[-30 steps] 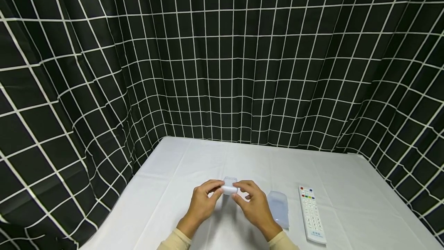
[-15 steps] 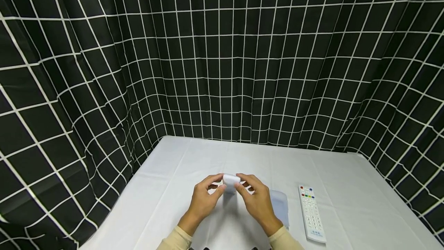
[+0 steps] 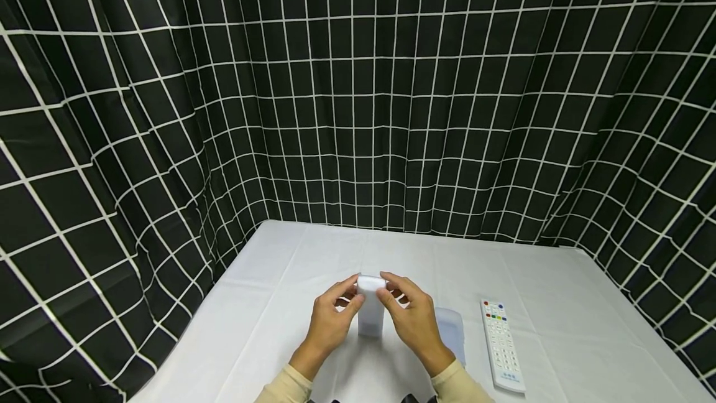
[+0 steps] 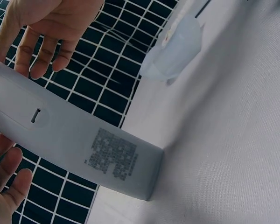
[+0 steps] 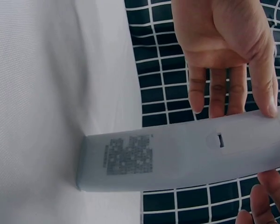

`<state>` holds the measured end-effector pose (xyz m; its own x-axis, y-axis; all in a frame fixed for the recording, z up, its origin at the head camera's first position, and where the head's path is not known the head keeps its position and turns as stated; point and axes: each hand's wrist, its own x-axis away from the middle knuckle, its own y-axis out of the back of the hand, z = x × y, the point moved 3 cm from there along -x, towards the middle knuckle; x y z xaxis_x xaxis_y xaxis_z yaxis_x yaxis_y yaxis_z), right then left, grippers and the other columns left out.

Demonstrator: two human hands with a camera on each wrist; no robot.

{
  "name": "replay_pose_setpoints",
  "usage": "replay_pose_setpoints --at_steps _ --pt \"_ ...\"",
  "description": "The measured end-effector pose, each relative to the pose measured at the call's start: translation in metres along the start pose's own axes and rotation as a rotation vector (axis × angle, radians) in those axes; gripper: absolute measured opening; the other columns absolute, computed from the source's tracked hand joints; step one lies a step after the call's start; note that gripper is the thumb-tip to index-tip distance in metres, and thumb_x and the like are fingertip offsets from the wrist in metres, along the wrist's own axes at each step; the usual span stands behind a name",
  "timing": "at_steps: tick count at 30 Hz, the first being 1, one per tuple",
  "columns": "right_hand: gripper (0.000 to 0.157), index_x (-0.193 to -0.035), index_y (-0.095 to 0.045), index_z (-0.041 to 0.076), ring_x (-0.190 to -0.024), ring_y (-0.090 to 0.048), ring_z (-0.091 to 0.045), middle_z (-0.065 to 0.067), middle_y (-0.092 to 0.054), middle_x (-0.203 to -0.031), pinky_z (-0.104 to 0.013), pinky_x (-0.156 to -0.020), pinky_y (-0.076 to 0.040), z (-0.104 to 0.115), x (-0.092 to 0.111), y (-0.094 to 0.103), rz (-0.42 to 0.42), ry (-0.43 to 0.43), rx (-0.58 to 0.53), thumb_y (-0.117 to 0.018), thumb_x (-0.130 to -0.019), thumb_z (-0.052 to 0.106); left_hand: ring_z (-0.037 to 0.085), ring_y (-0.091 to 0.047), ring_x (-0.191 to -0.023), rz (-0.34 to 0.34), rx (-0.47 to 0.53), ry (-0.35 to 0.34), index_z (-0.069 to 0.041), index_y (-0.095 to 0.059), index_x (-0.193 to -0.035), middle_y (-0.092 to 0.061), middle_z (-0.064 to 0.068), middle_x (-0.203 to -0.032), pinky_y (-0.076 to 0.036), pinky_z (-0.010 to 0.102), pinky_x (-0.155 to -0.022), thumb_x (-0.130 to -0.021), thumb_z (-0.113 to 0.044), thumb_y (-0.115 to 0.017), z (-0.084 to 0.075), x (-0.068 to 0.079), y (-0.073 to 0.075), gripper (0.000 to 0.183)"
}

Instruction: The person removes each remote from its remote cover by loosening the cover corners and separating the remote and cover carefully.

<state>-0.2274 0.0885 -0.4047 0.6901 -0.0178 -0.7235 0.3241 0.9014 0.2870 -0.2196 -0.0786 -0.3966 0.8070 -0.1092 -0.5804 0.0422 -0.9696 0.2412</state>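
A pale remote control (image 3: 370, 306) stands on end on the white tablecloth, its back turned toward me. Thumb and index finger of my left hand (image 3: 331, 322) pinch its upper end from the left. From the right, my right hand (image 3: 413, 322) pinches the same end. In the left wrist view the remote's back (image 4: 65, 128) shows a battery cover with a small slot and a pixelated label patch, and its lower end meets the cloth. In the right wrist view the other fingers of the right hand (image 5: 224, 60) hang apart from it.
A translucent bluish sleeve (image 3: 450, 334) lies just right of my right hand, partly hidden by it. Farther right is a second white remote control (image 3: 502, 344) with buttons up. Black grid-patterned curtains (image 3: 386, 92) enclose the white table (image 3: 302, 254).
The held remote control has swung from lying pointed away to standing upright, its back now facing me. Both hands have shifted slightly up and away with it. The sleeve and other remote stay put.
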Motion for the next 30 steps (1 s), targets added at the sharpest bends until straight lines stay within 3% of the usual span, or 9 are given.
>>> replay_pose_setpoints --at_steps 15,21,26,30 --pt "0.032 -0.113 -0.070 0.008 -0.077 -0.061 -0.014 0.007 -0.066 -0.089 -0.034 -0.063 -0.051 0.000 0.003 0.002 0.007 0.030 0.001 -0.076 -0.082 0.005 0.022 -0.060 -0.087 0.028 -0.020 0.012 0.006 -0.058 -0.125 -0.066 0.009 -0.094 -0.051 0.037 -0.074 -0.090 -0.002 -0.065 -0.001 0.002 -0.002 0.036" --pt "0.037 -0.111 -0.071 0.007 -0.082 -0.063 -0.023 0.001 -0.069 -0.099 -0.031 -0.065 -0.052 0.002 0.002 0.003 -0.028 0.132 -0.015 -0.080 -0.076 0.000 0.024 -0.061 -0.090 0.002 0.007 -0.053 0.006 -0.059 -0.125 -0.067 0.012 -0.100 -0.052 0.034 -0.073 -0.089 0.002 -0.066 -0.007 -0.003 -0.004 0.037" --pt "0.031 -0.100 -0.073 -0.004 -0.086 -0.066 -0.026 -0.008 -0.069 -0.099 -0.026 -0.073 -0.053 0.011 0.001 0.004 -0.079 0.209 -0.073 -0.078 -0.070 -0.012 0.029 -0.062 -0.088 -0.021 0.035 -0.123 0.006 -0.064 -0.118 -0.068 0.013 -0.097 -0.053 0.034 -0.073 -0.086 0.004 -0.068 -0.011 -0.006 -0.006 0.033" --pt "0.027 -0.095 -0.073 -0.007 -0.088 -0.066 -0.027 -0.012 -0.069 -0.097 -0.020 -0.078 -0.051 0.007 0.001 0.003 -0.086 0.236 -0.124 -0.078 -0.069 -0.014 0.031 -0.063 -0.087 -0.035 0.037 -0.137 0.005 -0.066 -0.114 -0.068 0.013 -0.097 -0.053 0.036 -0.073 -0.085 0.004 -0.069 -0.011 -0.006 -0.006 0.030"
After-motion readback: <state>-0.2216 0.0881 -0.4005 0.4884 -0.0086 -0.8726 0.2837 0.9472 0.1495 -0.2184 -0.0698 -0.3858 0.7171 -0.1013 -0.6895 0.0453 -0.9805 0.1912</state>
